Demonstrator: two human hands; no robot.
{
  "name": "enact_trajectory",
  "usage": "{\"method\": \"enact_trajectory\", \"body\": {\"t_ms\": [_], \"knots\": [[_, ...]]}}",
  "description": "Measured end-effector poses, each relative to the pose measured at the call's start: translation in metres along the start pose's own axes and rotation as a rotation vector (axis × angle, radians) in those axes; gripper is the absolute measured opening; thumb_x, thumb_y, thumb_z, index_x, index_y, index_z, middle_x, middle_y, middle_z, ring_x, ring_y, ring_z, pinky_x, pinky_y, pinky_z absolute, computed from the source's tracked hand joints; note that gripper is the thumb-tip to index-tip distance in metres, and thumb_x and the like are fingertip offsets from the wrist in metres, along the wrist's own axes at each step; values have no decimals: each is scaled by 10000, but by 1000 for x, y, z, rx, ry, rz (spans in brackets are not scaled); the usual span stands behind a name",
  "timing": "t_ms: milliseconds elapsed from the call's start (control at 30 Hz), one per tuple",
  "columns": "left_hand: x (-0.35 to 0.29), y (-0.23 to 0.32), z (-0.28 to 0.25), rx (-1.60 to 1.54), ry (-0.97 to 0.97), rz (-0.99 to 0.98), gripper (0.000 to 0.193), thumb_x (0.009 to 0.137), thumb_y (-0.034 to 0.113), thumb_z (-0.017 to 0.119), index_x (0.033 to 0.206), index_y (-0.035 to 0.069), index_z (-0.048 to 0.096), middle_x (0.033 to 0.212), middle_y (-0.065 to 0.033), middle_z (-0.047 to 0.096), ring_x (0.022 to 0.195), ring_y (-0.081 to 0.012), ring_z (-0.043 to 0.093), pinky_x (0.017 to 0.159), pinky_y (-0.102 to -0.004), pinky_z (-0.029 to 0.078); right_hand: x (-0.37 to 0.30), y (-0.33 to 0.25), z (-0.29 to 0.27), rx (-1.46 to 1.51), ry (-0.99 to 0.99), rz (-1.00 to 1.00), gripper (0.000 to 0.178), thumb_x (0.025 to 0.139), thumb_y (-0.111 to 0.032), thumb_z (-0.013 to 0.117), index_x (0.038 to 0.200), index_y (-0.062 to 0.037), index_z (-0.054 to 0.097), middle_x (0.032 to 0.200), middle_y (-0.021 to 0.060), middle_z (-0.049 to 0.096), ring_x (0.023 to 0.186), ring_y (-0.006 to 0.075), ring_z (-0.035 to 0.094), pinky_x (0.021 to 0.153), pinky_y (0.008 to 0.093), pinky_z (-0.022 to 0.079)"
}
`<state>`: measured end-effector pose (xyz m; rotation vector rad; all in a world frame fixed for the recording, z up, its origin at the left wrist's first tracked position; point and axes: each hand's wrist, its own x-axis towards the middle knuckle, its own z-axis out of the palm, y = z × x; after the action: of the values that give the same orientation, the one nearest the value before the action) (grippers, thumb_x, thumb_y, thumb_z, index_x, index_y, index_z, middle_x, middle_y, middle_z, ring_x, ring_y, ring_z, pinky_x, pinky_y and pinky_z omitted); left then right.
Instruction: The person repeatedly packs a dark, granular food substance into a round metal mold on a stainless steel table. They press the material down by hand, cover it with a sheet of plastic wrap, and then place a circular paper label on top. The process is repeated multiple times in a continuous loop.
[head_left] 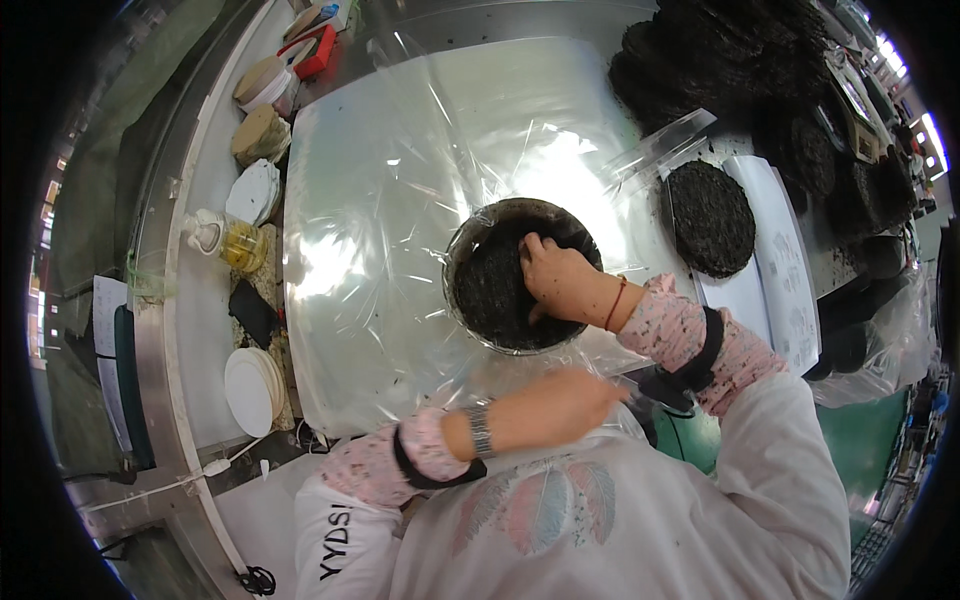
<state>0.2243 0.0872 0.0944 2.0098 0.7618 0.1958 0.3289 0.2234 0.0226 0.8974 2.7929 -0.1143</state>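
Note:
A round metal bowl [450,282] stands on the table, with clear plastic film [400,200] around and under its rim. Inside is a dark, fibrous round cake [490,285] that looks like dried seaweed. My right hand [565,283] reaches into the bowl from the right. Its bent fingers and thumb grip at the dark material, their tips partly lost in it. My left hand [575,402] is between the bowl and my body, smeared by motion, so its fingers do not read. A similar dark round cake [710,220] lies on white paper to the right.
Stacked dark cakes [720,60] fill the far right. Along the left ledge are a bottle of yellow liquid [243,246], white round discs [253,392], a dark lump [252,312] and a red box [315,52]. A white cord [215,467] crosses the near left.

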Motion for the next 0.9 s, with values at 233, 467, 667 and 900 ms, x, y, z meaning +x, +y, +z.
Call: {"method": "enact_trajectory", "body": {"t_ms": [233,467,667,900], "knots": [[3,-156,-150,717,1453,-440,285,996,219,670,1146,-24,666,864,-111,717,784,-144,665,720,-305,527,3,-16,-9,-18,163,20,882,798,-712,686,1449,-127,577,1481,157,468,1213,324,546,933,531,470],[-81,-178,-126,342,1311,-629,195,1009,148,615,1130,1,655,777,-130,680,680,-250,658,643,-347,528,4,-12,-7,-7,142,35,893,799,-718,680,1452,-117,580,1505,152,449,1258,317,518,949,522,460],[-25,-85,-185,655,1223,-280,353,965,49,523,1313,19,576,1228,-210,591,1048,-418,624,898,-484,522,5,-8,1,3,176,54,901,783,-694,694,1463,-117,564,1471,153,456,1230,318,518,940,581,472],[131,-155,-180,437,353,246,718,997,426,629,1526,5,388,1119,-214,692,1046,-306,652,966,-387,501,4,-19,-3,31,143,45,933,766,-684,714,1468,-93,542,1486,174,456,1276,342,496,989,629,441]]}}
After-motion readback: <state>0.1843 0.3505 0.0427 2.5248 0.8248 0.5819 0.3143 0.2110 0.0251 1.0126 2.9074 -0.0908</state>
